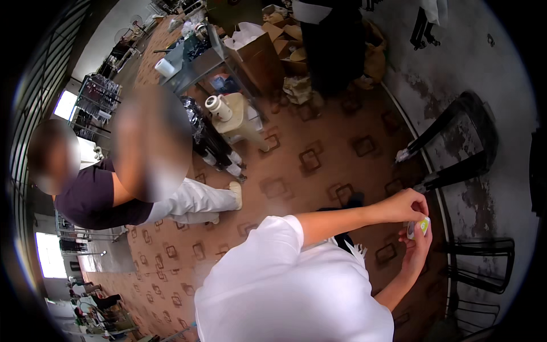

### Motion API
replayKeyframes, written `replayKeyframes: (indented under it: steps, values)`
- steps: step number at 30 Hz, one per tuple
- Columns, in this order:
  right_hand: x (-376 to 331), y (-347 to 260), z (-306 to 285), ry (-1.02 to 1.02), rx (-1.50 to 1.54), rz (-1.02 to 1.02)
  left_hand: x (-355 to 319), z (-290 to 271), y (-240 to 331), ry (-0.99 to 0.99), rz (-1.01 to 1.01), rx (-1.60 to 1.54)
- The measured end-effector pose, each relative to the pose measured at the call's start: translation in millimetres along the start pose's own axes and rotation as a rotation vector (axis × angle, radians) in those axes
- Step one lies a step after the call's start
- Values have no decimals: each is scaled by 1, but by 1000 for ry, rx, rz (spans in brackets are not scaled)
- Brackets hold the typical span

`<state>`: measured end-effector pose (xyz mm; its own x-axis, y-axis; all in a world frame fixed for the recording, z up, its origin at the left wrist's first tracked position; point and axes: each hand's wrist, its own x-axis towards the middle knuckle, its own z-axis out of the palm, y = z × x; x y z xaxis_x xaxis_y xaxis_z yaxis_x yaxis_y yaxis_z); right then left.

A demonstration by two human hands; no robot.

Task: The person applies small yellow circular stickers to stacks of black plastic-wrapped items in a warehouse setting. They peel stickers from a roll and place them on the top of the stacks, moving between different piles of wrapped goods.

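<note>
My right hand (419,249) is closed around a small round roll-like thing (420,227) with a yellow-green and white face. Its exact kind is too small to tell. My left hand (403,206) reaches in from above, with thumb and fingertips pinched together at the upper edge of that round thing. Whatever lies between those left fingertips is hidden. Both hands meet at the right side of the view, in front of the wall, with my white-sleeved arms stretched toward it.
Black-wrapped frames (490,137) and dark metal racks (484,262) lean on the stained wall. Another person (114,194) stands at left, near a stool (239,117) bearing a white roll. Cardboard boxes (259,60) and a cluttered table (196,68) are farther off, on patterned flooring.
</note>
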<state>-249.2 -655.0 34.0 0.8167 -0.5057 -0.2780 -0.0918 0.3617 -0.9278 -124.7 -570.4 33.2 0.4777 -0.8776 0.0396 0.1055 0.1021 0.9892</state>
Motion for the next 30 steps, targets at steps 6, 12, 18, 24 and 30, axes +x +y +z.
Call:
replayKeyframes:
  steps: [6, 12, 18, 24, 30]
  values:
    - [90, -37, -31, -84, -123, 81, 85, -14, -18, 54, -108, -107]
    - [160, -82, -89, -166, -77, 35, 174, 3, 9, 85, -296, -261]
    - [220, -105, -166, -162, 6, 104, 269, 29, -39, 149, -368, -354]
    - [295, -126, -292, -95, 40, 208, 432, 32, -144, 330, -117, 581]
    - [358, -179, -389, -128, -28, 259, 593, 61, -128, 353, 539, 1328]
